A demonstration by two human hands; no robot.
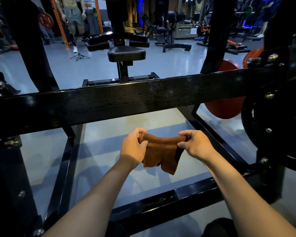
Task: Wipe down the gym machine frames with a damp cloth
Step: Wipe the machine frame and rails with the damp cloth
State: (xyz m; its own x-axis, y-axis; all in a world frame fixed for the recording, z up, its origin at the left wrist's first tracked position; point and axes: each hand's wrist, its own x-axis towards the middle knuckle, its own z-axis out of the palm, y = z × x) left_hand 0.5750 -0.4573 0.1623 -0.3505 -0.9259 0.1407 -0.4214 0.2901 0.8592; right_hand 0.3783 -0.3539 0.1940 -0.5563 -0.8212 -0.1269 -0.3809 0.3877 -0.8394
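Closest to us are our two bare arms, reaching out in front. Under them runs a low black bar of the machine, down near the floor.

Our left hand pinches one top corner of the cloth. The thumb and curled fingers squeeze it. Our right hand pinches the other top corner the same way. The brown cloth is pulled out flat between the two hands. Its bottom edge hangs loose in the air. It touches no part of the machine. We cannot tell from here if it is wet.

Just past the cloth is the big black beam. It goes across from side to side, a bit higher than our hands. Its front looks rough and streaky. To the right are a red plate and some shiny bolts. Behind the beam we see a black seat on a post. Far away there is the gray floor and more gym machines.

We think we are getting the cloth ready, maybe opening or folding it. No wiping is going on now. Next we likely need to bunch the cloth in one hand. Then we lift it up, press it flat on the beam, and rub along it.
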